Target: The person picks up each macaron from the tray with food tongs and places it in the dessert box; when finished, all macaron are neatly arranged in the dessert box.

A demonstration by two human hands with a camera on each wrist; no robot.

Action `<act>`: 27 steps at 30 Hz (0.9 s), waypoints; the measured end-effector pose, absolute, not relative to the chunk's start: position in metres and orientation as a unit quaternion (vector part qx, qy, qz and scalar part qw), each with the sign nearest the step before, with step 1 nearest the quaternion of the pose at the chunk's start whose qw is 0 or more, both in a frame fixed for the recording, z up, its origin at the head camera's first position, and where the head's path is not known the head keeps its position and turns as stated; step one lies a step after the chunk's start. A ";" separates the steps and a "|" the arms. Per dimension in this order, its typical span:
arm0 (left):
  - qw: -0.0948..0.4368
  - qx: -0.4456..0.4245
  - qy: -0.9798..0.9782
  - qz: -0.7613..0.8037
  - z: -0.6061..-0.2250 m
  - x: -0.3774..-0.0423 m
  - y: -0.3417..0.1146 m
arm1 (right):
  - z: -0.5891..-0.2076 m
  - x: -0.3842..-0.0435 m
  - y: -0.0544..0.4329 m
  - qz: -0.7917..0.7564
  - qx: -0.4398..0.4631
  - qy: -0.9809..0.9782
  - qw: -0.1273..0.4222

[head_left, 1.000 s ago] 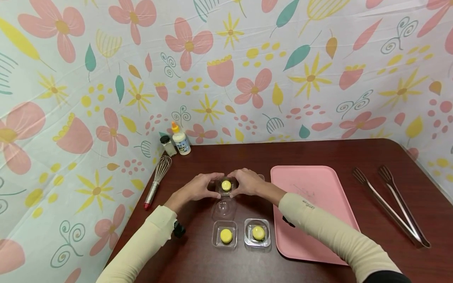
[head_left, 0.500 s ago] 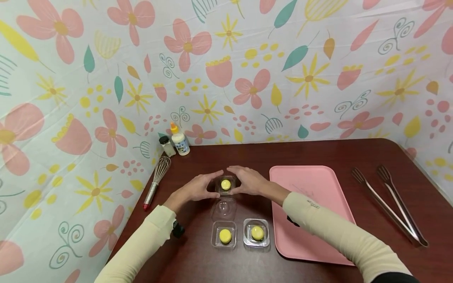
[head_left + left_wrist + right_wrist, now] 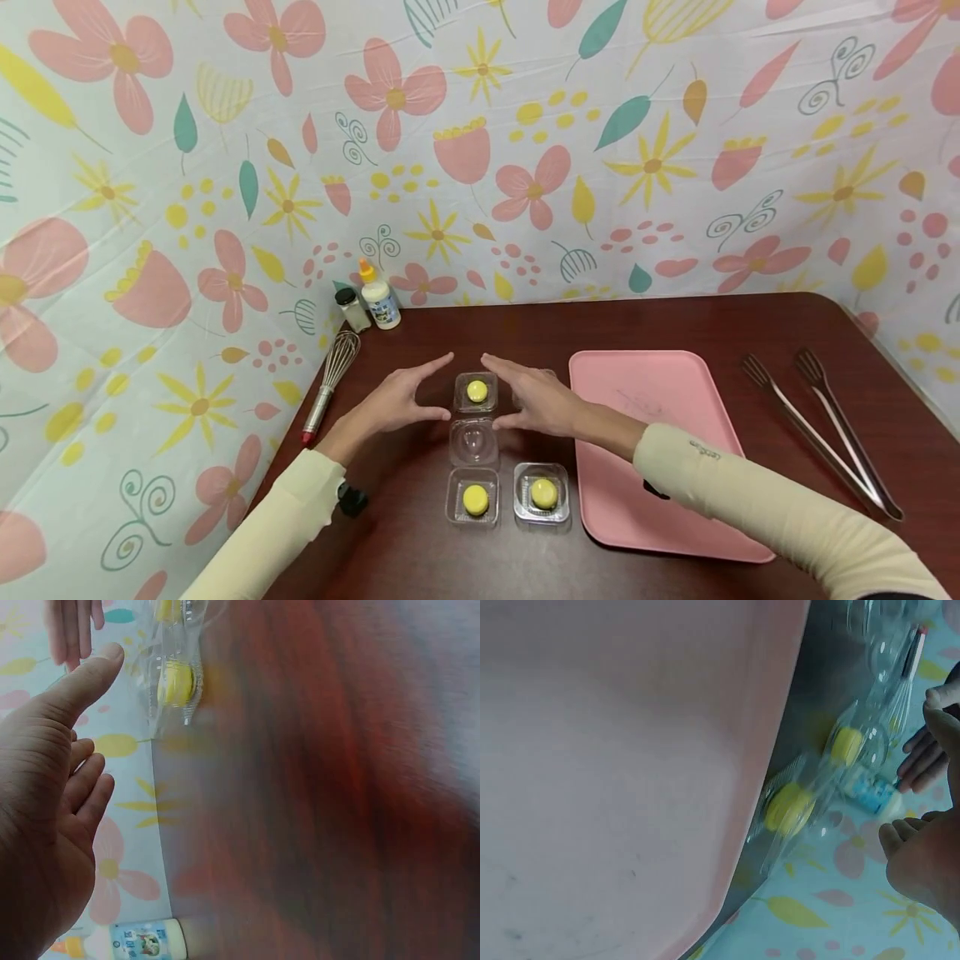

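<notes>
My left hand (image 3: pixel 397 402) and right hand (image 3: pixel 542 402) stand apart on either side of a clear plastic box (image 3: pixel 461 400), fingers extended and holding nothing. A round yellow piece (image 3: pixel 477 391), like a small cake, sits inside that box. Its clear domed lid (image 3: pixel 474 443) lies folded out toward me. Nearer to me, a second clear box (image 3: pixel 454 510) and a third (image 3: pixel 522 510) beside it each hold a similar yellow piece. Another box is mostly hidden behind my right hand; in the right wrist view a yellow piece (image 3: pixel 789 810) shows in clear plastic beside the tray.
A pink tray (image 3: pixel 652 508) lies right of the boxes, under my right forearm. Metal tongs (image 3: pixel 889 510) are at the far right. On the left lies a whisk (image 3: pixel 321 408), with a black-capped jar (image 3: pixel 354 313) and a glue bottle (image 3: pixel 382 305) behind it, near the patterned cloth (image 3: pixel 525 275).
Both hands have come away from the sides of the far box, the left moving left and the right moving right. The box stays in place with its yellow piece inside.
</notes>
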State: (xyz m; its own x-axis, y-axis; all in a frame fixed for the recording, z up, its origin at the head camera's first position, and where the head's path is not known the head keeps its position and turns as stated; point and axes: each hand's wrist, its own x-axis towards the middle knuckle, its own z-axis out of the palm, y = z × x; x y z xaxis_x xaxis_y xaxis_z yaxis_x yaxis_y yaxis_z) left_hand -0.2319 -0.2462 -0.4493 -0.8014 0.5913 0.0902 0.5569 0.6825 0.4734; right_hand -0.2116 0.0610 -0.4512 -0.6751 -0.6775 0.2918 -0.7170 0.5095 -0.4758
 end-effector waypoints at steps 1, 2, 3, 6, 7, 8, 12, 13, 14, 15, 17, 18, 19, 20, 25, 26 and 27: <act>0.036 0.312 0.917 0.248 -0.449 -0.229 -0.248 | -0.451 -0.209 0.061 0.293 0.406 -0.865 0.040; 0.034 0.312 0.916 0.248 -0.450 -0.225 -0.250 | -0.452 -0.206 0.061 0.294 0.411 -0.862 0.048; 0.033 0.314 0.916 0.248 -0.451 -0.222 -0.252 | -0.452 -0.203 0.061 0.296 0.415 -0.859 0.054; 0.031 0.323 0.912 0.250 -0.454 -0.211 -0.256 | -0.451 -0.195 0.060 0.303 0.422 -0.852 0.063; 0.031 0.327 0.911 0.250 -0.456 -0.208 -0.257 | -0.451 -0.192 0.060 0.304 0.422 -0.852 0.063; 0.031 0.331 0.910 0.248 -0.458 -0.204 -0.258 | -0.451 -0.190 0.060 0.304 0.421 -0.852 0.060; 0.036 0.342 0.907 0.242 -0.465 -0.193 -0.260 | -0.452 -0.180 0.061 0.303 0.416 -0.857 0.034; 0.036 0.344 0.906 0.243 -0.467 -0.190 -0.260 | -0.453 -0.178 0.061 0.301 0.415 -0.858 0.029; 0.038 0.346 0.906 0.243 -0.469 -0.188 -0.260 | -0.454 -0.177 0.061 0.299 0.414 -0.860 0.023; 0.038 0.347 0.905 0.244 -0.471 -0.187 -0.259 | -0.454 -0.175 0.061 0.297 0.413 -0.860 0.018; 0.038 0.347 0.904 0.248 -0.474 -0.184 -0.258 | -0.456 -0.174 0.060 0.294 0.412 -0.863 0.010; 0.038 0.348 0.903 0.250 -0.475 -0.182 -0.258 | -0.458 -0.173 0.060 0.292 0.410 -0.864 0.007; 0.038 0.349 0.902 0.251 -0.476 -0.181 -0.257 | -0.459 -0.173 0.059 0.291 0.408 -0.865 0.003; 0.038 0.350 0.901 0.252 -0.477 -0.180 -0.256 | -0.460 -0.172 0.059 0.289 0.405 -0.867 -0.001; 0.037 0.356 0.898 0.255 -0.481 -0.177 -0.253 | -0.466 -0.170 0.055 0.282 0.392 -0.875 -0.016; 0.037 0.356 0.898 0.255 -0.481 -0.177 -0.253 | -0.467 -0.170 0.054 0.281 0.388 -0.877 -0.019; 0.037 0.356 0.898 0.255 -0.482 -0.177 -0.252 | -0.468 -0.170 0.054 0.282 0.385 -0.879 -0.022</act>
State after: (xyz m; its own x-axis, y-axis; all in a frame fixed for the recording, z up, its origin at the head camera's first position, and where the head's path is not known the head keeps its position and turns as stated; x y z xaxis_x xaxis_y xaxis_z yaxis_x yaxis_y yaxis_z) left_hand -0.1768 -0.2522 -0.4816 -0.7434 0.6589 0.1152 0.6213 0.6163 0.4839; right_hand -0.1696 0.0536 -0.4685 -0.7030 -0.6883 0.1789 -0.6640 0.5451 -0.5119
